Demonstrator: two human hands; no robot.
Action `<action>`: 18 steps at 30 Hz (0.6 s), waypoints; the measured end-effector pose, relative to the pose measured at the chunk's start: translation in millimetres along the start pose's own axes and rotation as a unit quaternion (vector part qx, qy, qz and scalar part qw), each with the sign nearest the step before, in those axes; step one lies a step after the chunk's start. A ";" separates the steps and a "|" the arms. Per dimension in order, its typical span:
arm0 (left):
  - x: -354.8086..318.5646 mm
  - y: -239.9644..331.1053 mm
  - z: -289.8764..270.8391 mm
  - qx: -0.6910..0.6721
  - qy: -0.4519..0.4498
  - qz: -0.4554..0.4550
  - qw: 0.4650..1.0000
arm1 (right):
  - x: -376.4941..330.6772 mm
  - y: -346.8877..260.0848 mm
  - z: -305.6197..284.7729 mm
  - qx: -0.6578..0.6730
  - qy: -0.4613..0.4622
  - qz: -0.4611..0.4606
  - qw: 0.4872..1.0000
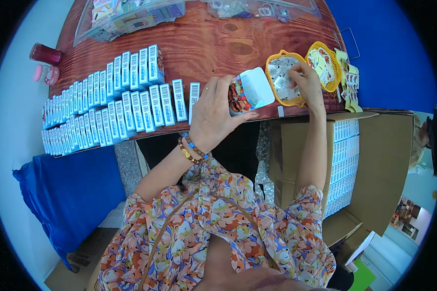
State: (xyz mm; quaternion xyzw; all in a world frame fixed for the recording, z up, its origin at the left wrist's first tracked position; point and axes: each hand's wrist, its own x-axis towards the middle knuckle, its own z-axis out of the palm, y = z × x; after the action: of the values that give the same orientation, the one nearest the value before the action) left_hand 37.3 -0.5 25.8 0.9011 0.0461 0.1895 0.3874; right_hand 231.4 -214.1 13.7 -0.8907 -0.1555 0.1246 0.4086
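My left hand (217, 109) grips a small open box (250, 90), white inside with a colourful printed side, held over the front edge of the wooden table (213, 39). My right hand (307, 83) reaches into a yellow plastic basket (275, 60) of small white packets; whether the fingers pinch a packet I cannot tell. Beaded bracelets circle my left wrist.
Rows of blue-and-white boxes (107, 104) stand on the table's left half. A second yellow basket (323, 60) holds printed cards, with yellowish slips (350, 80) beside it. Clear bags (131, 14) lie at the back. An open cardboard carton (374, 160) of boxes stands on the right, a blue cloth (68, 189) on the left.
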 end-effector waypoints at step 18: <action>9.0 1.3 4.4 0.007 -0.011 0.041 0.999 | 4.3 17.5 -21.1 0.105 0.002 -0.010 0.994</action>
State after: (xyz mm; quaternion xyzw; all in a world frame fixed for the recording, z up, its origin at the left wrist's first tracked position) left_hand 47.2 -2.3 26.7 0.9071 0.0062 0.1945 0.3733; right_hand 245.8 -237.8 13.2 -0.8415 -0.1495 0.1344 0.5015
